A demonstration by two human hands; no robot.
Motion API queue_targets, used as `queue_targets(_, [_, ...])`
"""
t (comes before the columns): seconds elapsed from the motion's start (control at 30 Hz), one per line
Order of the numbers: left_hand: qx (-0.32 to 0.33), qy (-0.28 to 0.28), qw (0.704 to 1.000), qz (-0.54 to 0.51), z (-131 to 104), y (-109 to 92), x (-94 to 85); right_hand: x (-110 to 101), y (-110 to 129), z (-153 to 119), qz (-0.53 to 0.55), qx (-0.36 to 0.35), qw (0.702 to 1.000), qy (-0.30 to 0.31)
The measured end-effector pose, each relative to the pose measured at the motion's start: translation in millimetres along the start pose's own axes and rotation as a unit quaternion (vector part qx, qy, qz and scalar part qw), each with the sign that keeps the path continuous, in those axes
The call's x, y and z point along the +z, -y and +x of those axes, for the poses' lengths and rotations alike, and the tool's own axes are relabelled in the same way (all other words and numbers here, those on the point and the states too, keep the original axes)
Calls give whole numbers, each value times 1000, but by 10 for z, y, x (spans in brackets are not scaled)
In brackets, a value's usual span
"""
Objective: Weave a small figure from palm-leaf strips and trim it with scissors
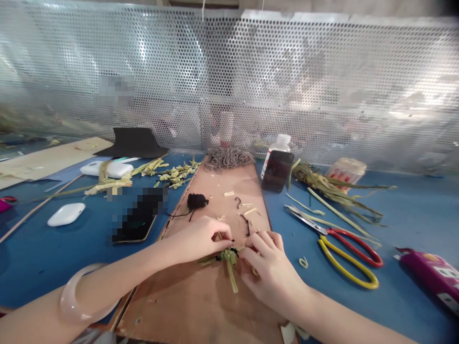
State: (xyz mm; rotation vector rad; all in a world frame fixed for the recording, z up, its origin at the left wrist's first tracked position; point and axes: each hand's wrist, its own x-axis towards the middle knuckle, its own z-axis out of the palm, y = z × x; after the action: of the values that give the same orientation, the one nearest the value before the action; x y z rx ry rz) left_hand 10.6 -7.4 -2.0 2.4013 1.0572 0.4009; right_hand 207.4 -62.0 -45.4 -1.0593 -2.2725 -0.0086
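Observation:
Between my two hands lies a small green piece of folded leaf strips [229, 258] with black thread on it, close above the brown board [186, 301]. My left hand [210, 236] pinches at its upper left side, thumb and forefinger together near a dark thread end. From the right, my right hand [267, 258] has its fingers curled against the piece, and the fingertips are partly hidden. A pale strip hangs from the piece toward me. Farther up the board sits a ball of black thread [197, 201], with a loose tail, and short scraps of thread and leaf lie about.
Scissors with red and yellow handles [344, 248] lie on the blue table at right, near dried leaves [322, 184] and a purple packet [430, 274]. A bottle [283, 141] with a phone [278, 171] against it stands behind. Left are another phone [141, 215] and a white case [66, 214].

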Motion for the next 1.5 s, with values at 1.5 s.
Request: queue_targets(1.5, [-147, 33, 989, 4, -132, 33, 21, -307, -144, 125, 95, 100, 977, 165])
